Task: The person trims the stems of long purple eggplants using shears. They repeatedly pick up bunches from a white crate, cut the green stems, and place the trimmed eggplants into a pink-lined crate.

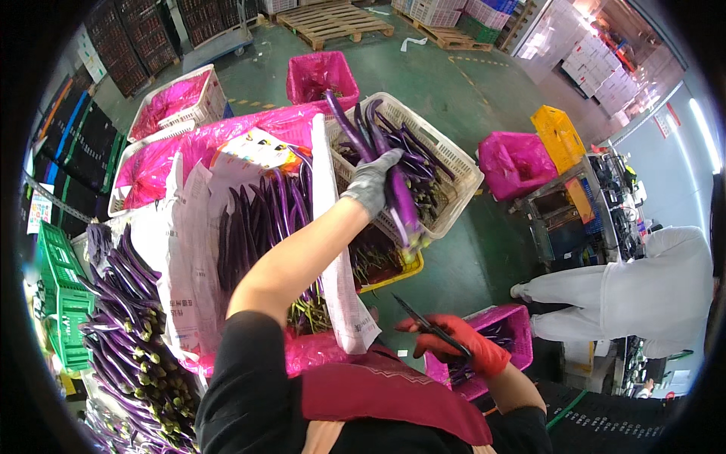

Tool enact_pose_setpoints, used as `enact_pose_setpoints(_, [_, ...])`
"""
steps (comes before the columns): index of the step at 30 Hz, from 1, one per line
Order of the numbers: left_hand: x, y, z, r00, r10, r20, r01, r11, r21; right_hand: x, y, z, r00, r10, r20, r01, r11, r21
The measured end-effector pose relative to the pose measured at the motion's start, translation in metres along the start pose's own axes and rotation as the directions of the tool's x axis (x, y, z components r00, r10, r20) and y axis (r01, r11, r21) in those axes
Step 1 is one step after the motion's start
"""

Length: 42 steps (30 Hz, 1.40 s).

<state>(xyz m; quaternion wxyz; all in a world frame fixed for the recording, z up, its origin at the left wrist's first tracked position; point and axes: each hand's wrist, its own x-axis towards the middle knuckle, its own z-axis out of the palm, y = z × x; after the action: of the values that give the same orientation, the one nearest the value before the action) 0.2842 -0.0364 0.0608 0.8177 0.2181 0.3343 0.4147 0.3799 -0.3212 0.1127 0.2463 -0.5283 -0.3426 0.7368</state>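
Note:
My left hand [372, 181], in a grey glove, is wrapped round long purple eggplants [401, 198]. It holds them above a white plastic crate [463, 180] in which more eggplants lie. Their stem ends point toward me. Lower right, my right hand [465, 344] wears a red glove and is closed round a slim black pointed tool [423, 321]; its exact kind is unclear. Beneath that hand stands a pink-lined crate [518, 325] with some eggplants inside. Left of my left forearm, rows of eggplants [261, 208] lie in a container lined with white printed sheets [185, 250].
A yellow crate [412, 268] with stems in it sits under the white one. Eggplants are heaped [136, 348] at far left beside green crates [64, 295]. Pink-lined bins [321, 76] stand ahead. A person in white [643, 287] is at a cluttered cart [560, 216] on the right.

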Motion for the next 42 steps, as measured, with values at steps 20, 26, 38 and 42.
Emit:
enact_pose_setpoints(20, [-0.102, 0.037, -0.456, 0.598, 0.377, -0.707, 0.594, 0.385, 0.707, 0.090, -0.003, 0.089, 0.952, -0.277, 0.129, 0.253, 0.951, 0.177])
enact_pose_setpoints(26, [-0.117, 0.009, -0.378, 0.713, 0.339, -0.614, 0.624, 0.093, 0.776, 0.103, 0.003, 0.102, 0.965, -0.260, -0.039, 0.262, 0.963, 0.065])
enact_pose_setpoints(38, [-0.110, 0.028, -0.430, 0.566, 0.568, -0.598, 0.501, 0.339, 0.796, 0.114, 0.022, 0.095, 0.798, -0.602, 0.025, 0.575, 0.747, -0.334])
enact_pose_setpoints(42, [-0.103, 0.030, -0.452, 0.649, 0.490, -0.582, 0.532, 0.255, 0.807, 0.108, 0.012, 0.101, 0.911, -0.405, -0.077, 0.405, 0.914, -0.018])
